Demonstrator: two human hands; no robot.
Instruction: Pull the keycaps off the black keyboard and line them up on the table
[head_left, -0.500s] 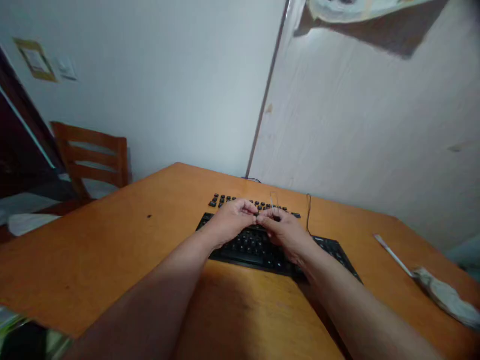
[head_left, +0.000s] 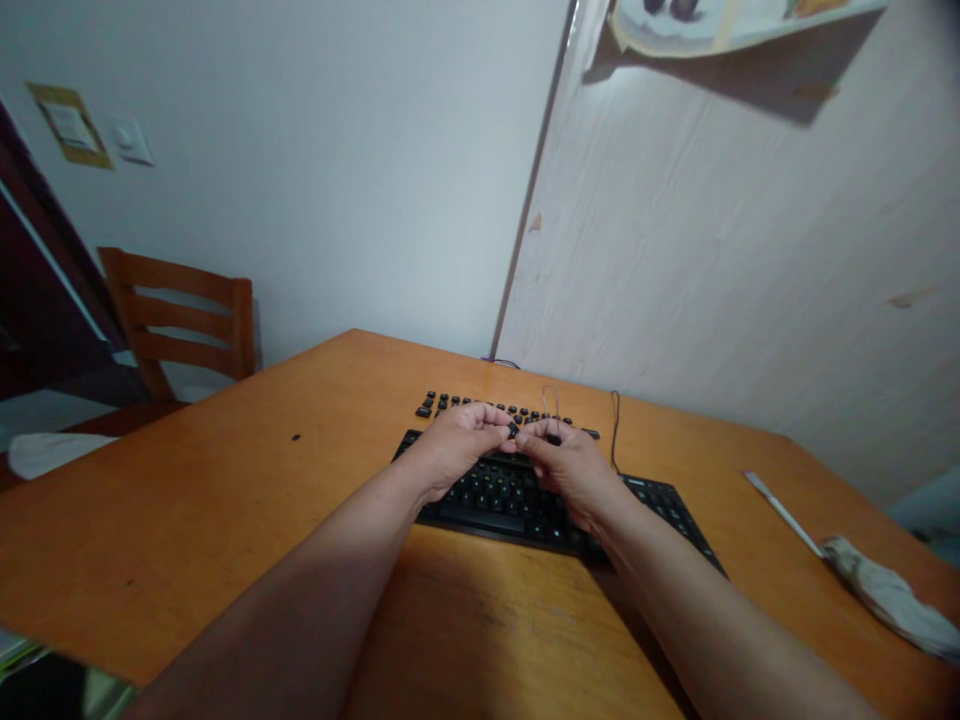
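Pinching a small black keycap (head_left: 513, 430) between thumb and forefinger, the left hand (head_left: 460, 441) meets the right hand (head_left: 571, 465) above the black keyboard (head_left: 480, 508). Two sets of fingertips come together at the piece, probably because something so small is steadier that way. The loose keycaps (head_left: 513, 410) lie in rows between the keyboard and the desk's (head_left: 225, 500) far edge, presumably ordered so that each one's place is easy to trace. The keyboard sits squarely in front of the person, likely for easy reach by both arms; its cable (head_left: 616, 430) runs toward the far edge. The left hand's thumb and forefinger are closed on the keycap. The right hand is curled, thumb against forefinger, its tips just beside the keycap or touching it, I cannot tell which; a thin wire loop (head_left: 551, 395) rises from its fingers, seemingly gripped there. Toward the desk's right edge lie a slim pale stick (head_left: 784, 515) and a crumpled cloth (head_left: 885, 595).
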